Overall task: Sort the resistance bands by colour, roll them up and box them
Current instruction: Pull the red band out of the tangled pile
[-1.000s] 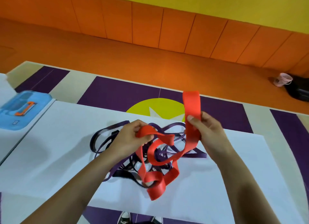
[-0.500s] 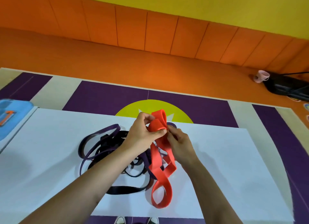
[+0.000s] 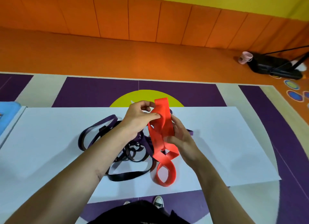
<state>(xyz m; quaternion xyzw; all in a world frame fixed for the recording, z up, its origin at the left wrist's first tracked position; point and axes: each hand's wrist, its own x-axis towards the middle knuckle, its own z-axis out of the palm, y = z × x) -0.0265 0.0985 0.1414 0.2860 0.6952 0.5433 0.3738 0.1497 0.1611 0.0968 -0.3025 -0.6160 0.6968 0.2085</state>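
Red band (image 3: 161,132), pinched at top by L hand (image 3: 138,120) & gripped by R hand (image 3: 184,140) above purple pile (image 3: 100,128), should be untwisted before rolling.

At 9 o'clock the frame's edge cuts off a blue box (image 3: 7,113), leaving only a corner. The left hand (image 3: 138,120) and its forearm cover the middle of the tangle of purple bands (image 3: 100,125) and black band (image 3: 127,175), so their crossings cannot be told. The orange band (image 3: 163,135) hides the palm of the right hand (image 3: 182,140) and part of its fingers (image 3: 177,125). At 6 o'clock dark clothing (image 3: 138,212) partly covers the shoes (image 3: 158,201). At 2 o'clock a black base (image 3: 270,66) runs past the edge.
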